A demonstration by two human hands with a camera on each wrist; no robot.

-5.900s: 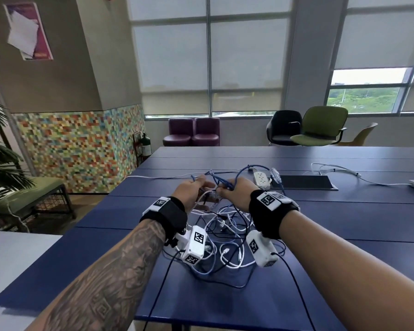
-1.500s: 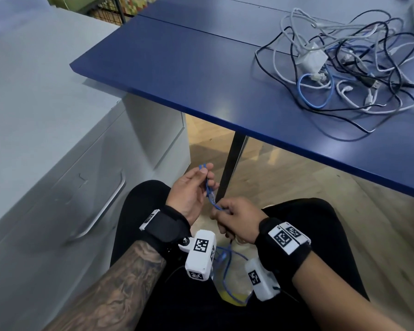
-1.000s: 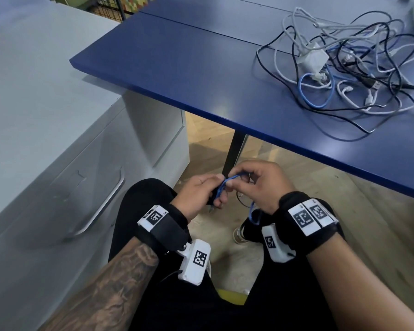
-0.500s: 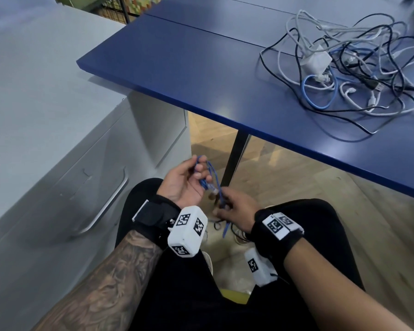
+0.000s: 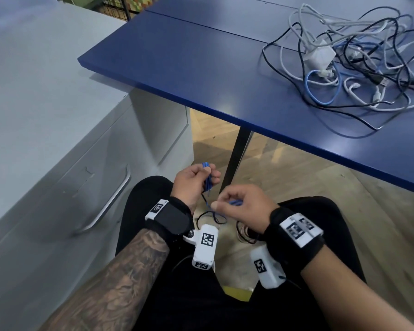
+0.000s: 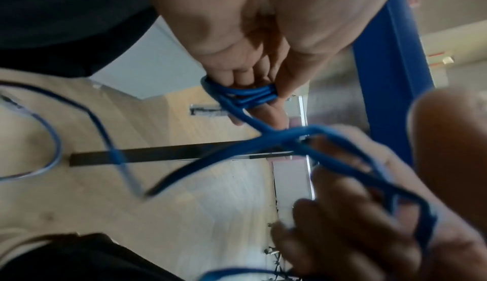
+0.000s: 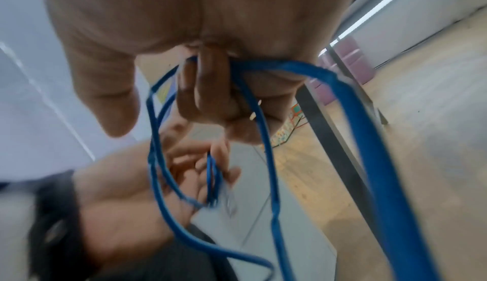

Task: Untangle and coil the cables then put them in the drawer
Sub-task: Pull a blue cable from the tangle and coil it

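1. Below the table edge, a blue cable (image 5: 208, 180) is held between both hands over the person's lap.
2. Several gathered loops of it are gripped by the left hand (image 5: 193, 181), with the thumb and curled fingers closed round the bundle; the top of the loops shows above the fingertips.
3. A further stretch of the same cable is pinched by the right hand (image 5: 243, 206), whose fingers are curled round it; in the right wrist view the strand is seen passing through the closed fingers (image 7: 210, 89).
4. A short run of cable spans the gap between the two hands, and a slack length hangs down toward the wooden floor (image 5: 296, 187).
5. A tangle of white, black and blue cables (image 5: 354, 68) is left on the blue table (image 5: 201, 58), well apart from the hands.
6. A grey drawer cabinet (image 5: 46, 115) is seen on the left, its drawer with the metal handle (image 5: 110, 201) closed.
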